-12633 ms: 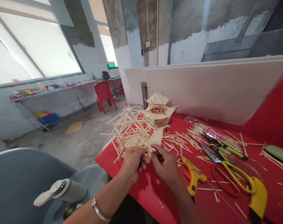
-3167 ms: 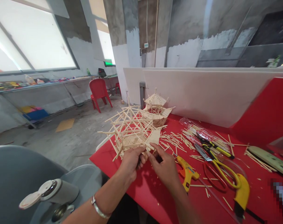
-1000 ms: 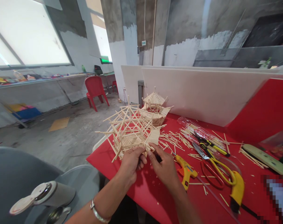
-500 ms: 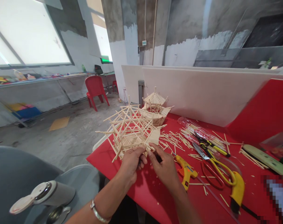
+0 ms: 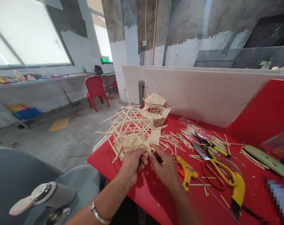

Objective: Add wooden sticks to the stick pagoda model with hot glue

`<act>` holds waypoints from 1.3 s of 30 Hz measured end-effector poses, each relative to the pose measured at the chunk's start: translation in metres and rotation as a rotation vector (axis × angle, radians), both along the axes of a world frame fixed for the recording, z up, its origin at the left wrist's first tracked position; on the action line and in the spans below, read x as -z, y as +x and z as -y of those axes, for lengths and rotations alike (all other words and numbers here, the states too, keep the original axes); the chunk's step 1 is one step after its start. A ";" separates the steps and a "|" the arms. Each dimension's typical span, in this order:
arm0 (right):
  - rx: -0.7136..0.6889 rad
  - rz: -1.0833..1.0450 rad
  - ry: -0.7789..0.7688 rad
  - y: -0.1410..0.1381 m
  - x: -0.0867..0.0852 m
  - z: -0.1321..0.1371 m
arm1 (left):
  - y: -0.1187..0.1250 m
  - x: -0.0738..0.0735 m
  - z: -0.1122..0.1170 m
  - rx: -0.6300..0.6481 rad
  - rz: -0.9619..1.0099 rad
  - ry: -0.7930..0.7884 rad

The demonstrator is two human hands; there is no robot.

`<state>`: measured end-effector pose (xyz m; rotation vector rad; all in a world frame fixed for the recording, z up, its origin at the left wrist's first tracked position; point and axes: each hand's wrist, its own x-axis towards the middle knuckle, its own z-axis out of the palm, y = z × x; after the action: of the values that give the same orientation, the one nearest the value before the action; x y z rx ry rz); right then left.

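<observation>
A pavilion model [image 5: 130, 125] built of thin wooden sticks stands at the near left corner of the red table, its roof partly bare frame and partly covered with close-set sticks. My left hand [image 5: 131, 164] is closed at the model's front corner, thumb stretched along the edge and fingers curled under. Opposite it, my right hand [image 5: 164, 164] pinches the same corner between thumb and fingertips. Whether a separate small stick is between the fingertips is hidden. A yellow hot glue gun [image 5: 186, 172] lies just right of my right hand.
Behind stands a second stick pavilion [image 5: 155, 103]. Loose sticks [image 5: 173, 140], scissors [image 5: 214, 165], yellow-black pliers [image 5: 212, 145] and a yellow-handled tool [image 5: 238, 190] lie on the red table [image 5: 165, 203]. A white flask [image 5: 58, 193] sits on a grey stool [image 5: 85, 178] at left.
</observation>
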<state>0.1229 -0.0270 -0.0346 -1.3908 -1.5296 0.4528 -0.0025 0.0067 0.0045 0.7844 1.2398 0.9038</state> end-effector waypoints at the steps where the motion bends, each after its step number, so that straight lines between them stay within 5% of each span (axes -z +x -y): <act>1: -0.001 0.002 0.002 0.000 0.000 0.000 | 0.000 0.000 0.000 0.001 0.003 0.001; 26: 0.077 -0.015 0.001 0.009 -0.001 0.015 | 0.002 -0.002 0.001 -0.009 -0.015 -0.029; 39: 0.168 0.011 0.031 0.029 0.013 0.032 | 0.003 0.001 0.002 -0.020 0.007 -0.022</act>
<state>0.1517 -0.0589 -0.0477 -1.4857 -1.4098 0.3174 0.0002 0.0052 0.0039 0.7521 1.2512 0.9075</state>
